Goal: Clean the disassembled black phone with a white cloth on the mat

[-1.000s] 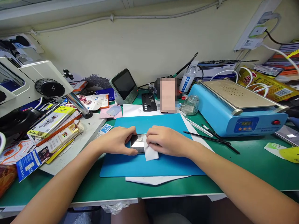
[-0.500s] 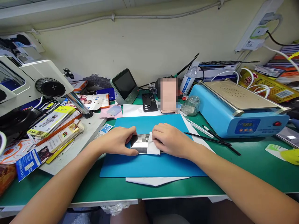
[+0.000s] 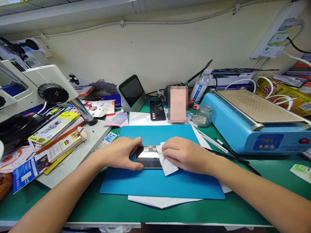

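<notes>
A phone [image 3: 149, 158] with a dark, glossy face lies flat on the blue mat [image 3: 155, 184]. My left hand [image 3: 126, 153] grips its left end, thumb along the near edge and fingers at the far edge. In my right hand [image 3: 186, 153] is a folded white tissue [image 3: 168, 165], pressed against the phone's right part. The phone's right end is hidden under the tissue and that hand. Bright reflections of lights run across the uncovered surface.
Behind the mat stand a smart display [image 3: 132, 92], a black phone case [image 3: 157, 110] and a glass jar [image 3: 202, 116]. A blue heating plate machine [image 3: 243, 126] fills the right side. White tweezers [image 3: 213, 141] lie near it. A microscope stand [image 3: 85, 111] and boxes [image 3: 54, 127] occupy the left.
My right hand and the tissue have slid right along the phone, uncovering more of its face. My left hand keeps its hold. The whole view has shifted slightly.
</notes>
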Demonstrator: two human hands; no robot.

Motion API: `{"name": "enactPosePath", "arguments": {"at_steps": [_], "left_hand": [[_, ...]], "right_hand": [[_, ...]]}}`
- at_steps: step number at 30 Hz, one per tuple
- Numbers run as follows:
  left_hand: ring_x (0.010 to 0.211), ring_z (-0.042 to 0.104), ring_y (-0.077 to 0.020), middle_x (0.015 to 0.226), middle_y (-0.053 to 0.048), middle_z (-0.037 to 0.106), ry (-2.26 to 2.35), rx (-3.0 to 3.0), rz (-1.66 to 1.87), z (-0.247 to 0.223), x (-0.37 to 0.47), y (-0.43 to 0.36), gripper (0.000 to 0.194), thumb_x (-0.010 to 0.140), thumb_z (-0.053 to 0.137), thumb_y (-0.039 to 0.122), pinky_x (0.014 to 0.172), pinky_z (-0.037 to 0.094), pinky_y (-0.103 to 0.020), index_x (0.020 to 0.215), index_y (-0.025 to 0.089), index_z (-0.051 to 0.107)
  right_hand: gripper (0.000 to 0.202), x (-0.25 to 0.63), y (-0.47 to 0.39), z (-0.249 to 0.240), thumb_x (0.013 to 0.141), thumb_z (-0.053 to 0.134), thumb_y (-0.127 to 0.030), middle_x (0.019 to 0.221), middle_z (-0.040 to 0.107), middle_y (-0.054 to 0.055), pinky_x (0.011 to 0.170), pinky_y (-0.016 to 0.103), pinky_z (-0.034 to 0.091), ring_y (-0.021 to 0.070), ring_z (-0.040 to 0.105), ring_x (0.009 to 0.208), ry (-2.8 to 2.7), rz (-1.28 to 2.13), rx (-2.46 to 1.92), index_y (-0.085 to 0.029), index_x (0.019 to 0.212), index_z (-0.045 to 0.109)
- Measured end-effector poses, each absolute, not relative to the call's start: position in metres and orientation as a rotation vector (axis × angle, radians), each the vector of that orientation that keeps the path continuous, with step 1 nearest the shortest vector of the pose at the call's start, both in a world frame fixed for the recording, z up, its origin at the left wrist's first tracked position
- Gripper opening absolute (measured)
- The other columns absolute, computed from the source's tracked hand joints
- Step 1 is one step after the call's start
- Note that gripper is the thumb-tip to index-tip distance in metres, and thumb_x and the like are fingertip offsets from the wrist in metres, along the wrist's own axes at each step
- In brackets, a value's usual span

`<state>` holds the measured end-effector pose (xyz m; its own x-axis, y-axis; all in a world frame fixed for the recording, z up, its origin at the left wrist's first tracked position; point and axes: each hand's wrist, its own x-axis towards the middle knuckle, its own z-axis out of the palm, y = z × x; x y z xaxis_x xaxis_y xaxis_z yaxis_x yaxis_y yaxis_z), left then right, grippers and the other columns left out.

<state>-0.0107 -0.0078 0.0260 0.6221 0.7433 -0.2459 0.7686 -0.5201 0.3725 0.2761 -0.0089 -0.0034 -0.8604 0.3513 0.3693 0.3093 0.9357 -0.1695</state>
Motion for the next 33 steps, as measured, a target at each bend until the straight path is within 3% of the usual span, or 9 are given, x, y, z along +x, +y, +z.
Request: {"name": "enactPosePath", "arguments": {"at_steps": [5,11,17,28,33], "left_hand": [[0.072,0.058,-0.0195,0.083,0.000,0.062,1.212,2.395,-0.085,0.025,-0.010,-0.009,0.050,0.076,0.067,0.062,0.060,0.035,-0.028,0.103,0.023,0.054],[0.072,0.058,-0.0193,0.082,0.001,0.063,1.221,2.413,-0.087,0.026,-0.008,-0.009,0.048,0.076,0.068,0.061,0.060,0.034,-0.028,0.102,0.023,0.055],[0.072,0.058,-0.0183,0.082,0.001,0.062,1.188,2.378,-0.060,0.027,-0.010,-0.007,0.051,0.075,0.069,0.061,0.062,0.036,-0.027,0.106,0.023,0.056],[0.072,0.058,-0.0178,0.082,0.002,0.062,1.158,2.403,-0.029,0.026,-0.011,-0.005,0.051,0.074,0.073,0.060,0.062,0.035,-0.027,0.105,0.023,0.057],[0.070,0.057,-0.0165,0.080,0.003,0.061,1.176,2.414,-0.036,0.026,-0.010,-0.005,0.050,0.072,0.074,0.059,0.061,0.035,-0.026,0.103,0.023,0.057]], "right_hand": [[0.018,0.287,-0.007,0.001,0.100,0.054,-0.018,0.108,0.073,0.009,0.088,0.037,0.049,0.0206,0.064,0.098,-2.697,0.184,-0.431,-0.018,0.106,0.071],[0.017,0.288,-0.009,0.003,0.101,0.056,-0.025,0.105,0.072,0.009,0.081,0.034,0.049,0.0194,0.063,0.091,-2.739,0.204,-0.451,-0.017,0.099,0.071],[0.015,0.285,-0.006,0.001,0.099,0.059,-0.023,0.108,0.071,0.009,0.081,0.033,0.050,0.0199,0.062,0.096,-2.683,0.289,-0.512,-0.017,0.105,0.071],[0.015,0.281,-0.004,0.003,0.100,0.057,-0.022,0.105,0.070,0.009,0.082,0.033,0.051,0.0191,0.063,0.094,-2.680,0.312,-0.530,-0.017,0.099,0.071],[0.011,0.281,-0.004,0.002,0.096,0.065,-0.026,0.109,0.072,0.009,0.082,0.033,0.051,0.0199,0.063,0.096,-2.696,0.370,-0.452,-0.016,0.098,0.071]]}}
